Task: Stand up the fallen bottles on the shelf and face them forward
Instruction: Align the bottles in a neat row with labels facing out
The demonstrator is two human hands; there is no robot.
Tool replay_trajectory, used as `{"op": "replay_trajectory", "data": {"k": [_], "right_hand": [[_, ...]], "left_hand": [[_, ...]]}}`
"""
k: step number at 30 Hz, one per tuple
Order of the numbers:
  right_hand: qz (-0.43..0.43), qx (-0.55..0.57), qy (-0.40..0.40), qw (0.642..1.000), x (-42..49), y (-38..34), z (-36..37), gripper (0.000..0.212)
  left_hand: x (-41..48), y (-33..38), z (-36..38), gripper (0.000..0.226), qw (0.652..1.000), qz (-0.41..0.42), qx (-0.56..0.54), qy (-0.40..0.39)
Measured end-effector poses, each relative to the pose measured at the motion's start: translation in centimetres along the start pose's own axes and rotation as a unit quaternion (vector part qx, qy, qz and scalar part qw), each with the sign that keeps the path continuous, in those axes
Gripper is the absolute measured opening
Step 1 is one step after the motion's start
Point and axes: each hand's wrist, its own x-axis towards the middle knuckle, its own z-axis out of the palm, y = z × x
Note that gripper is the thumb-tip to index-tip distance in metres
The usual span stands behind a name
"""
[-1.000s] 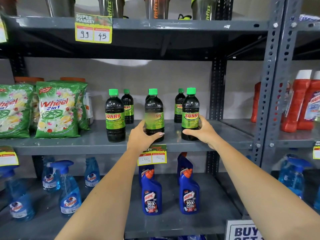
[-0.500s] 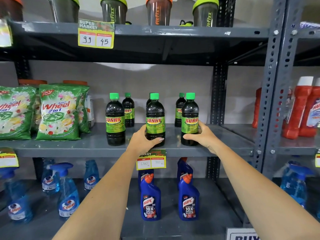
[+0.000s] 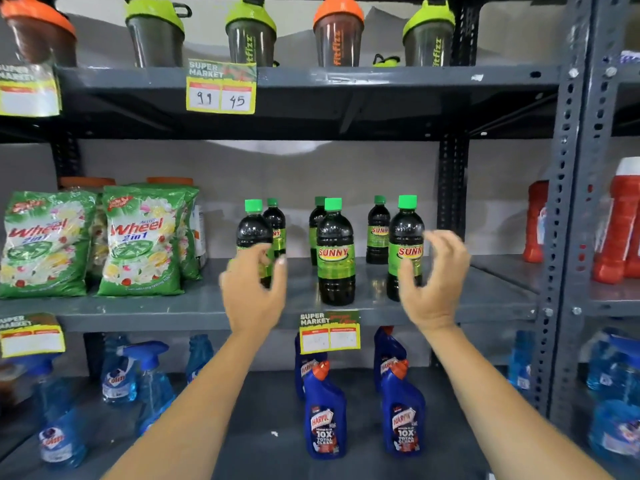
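Two bare forearms in shot, no sleeves anywhere along them, rising from six o'clock. No watch, no bracelet, no band at either wrist. The left hand (image 3: 254,292) shows no rings, and there's a pale, light-coloured nail on the finger at its two o'clock edge. The right hand (image 3: 437,278) is ringless too, gloveless, slightly smeared by motion blur at the fingertips.

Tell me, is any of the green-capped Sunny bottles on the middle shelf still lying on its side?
No, all six Sunny bottles stand upright with green caps on top on the middle shelf.
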Motion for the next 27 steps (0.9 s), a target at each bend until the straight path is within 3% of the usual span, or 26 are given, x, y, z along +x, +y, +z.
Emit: {"op": "replay_trajectory", "data": {"k": [1, 3, 5, 8, 9, 11, 14, 27], "right_hand": [[-0.027, 0.023, -0.017, 0.999, 0.0, -1.3, 1.0, 0.039], [0.025, 0.072, -0.115, 0.990, 0.0, -3.9, 3.2, 0.040], [0.161, 0.082, -0.231, 0.956, -0.4, -5.7, 4.8, 0.056], [0.339, 0.135, -0.380, 0.850, -1.1, -5.7, 6.4, 0.087], [0.354, 0.134, -0.405, 0.832, -1.4, -5.3, 6.7, 0.092], [0.357, 0.116, -0.410, 0.831, -1.6, -4.8, 7.2, 0.093], [0.365, 0.111, -0.391, 0.838, -1.8, -4.6, 7.4, 0.087], [0.368, 0.144, -0.419, 0.817, -1.1, -3.6, 7.4, 0.090]], "left_hand": [[0.4, -1.1, -0.9, 0.032, 0.999, -0.011, 0.017, 0.043], [0.9, -3.4, -2.4, 0.058, 0.996, -0.065, 0.018, 0.054], [0.9, -5.2, -3.0, 0.095, 0.989, -0.135, -0.017, -0.050], [1.0, -6.5, -3.0, 0.123, 0.946, -0.227, -0.046, -0.227], [1.2, -6.6, -2.7, 0.119, 0.936, -0.230, -0.022, -0.264], [1.7, -6.9, -2.3, 0.093, 0.927, -0.212, 0.051, -0.304], [1.7, -7.0, -2.1, 0.061, 0.932, -0.189, 0.109, -0.288], [0.5, -6.1, -2.6, 0.058, 0.955, -0.166, 0.082, -0.231]]}}
